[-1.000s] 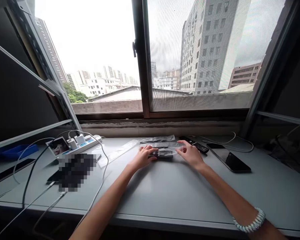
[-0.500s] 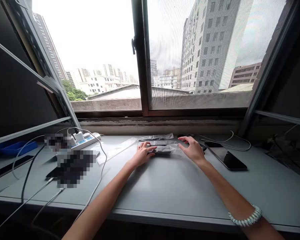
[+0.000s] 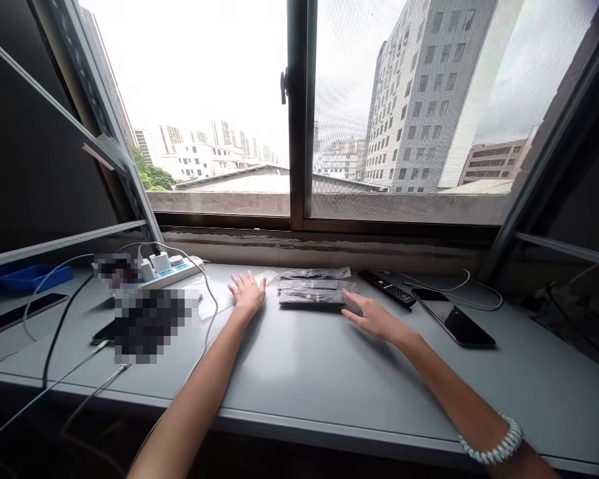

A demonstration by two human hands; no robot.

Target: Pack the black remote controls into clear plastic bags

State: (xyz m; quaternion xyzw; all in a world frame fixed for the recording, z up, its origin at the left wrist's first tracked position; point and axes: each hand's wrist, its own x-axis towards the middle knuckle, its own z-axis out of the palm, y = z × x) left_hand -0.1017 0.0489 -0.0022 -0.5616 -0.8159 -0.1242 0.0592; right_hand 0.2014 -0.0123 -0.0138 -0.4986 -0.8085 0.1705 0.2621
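My left hand lies with its fingers spread over a clear plastic bag, left of a row of dark items in clear bags. The nearest of these, a bagged dark item, looks like a wrapped remote control, though its plastic hides details. Behind it is another bagged item. At its right end my right hand hovers or rests with fingers apart, the fingertips by the bag's loose end; contact is unclear. A bare black remote control lies just behind my right hand.
A black phone lies on the right of the grey desk, with a white cable behind it. To the left are a white power strip, a partly blurred dark device, several loose cables and a blue tray.
My left hand has left the bagged items and moved left onto the clear bag. My right hand has come down and nearer, uncovering the black remote control. The view has shifted slightly.
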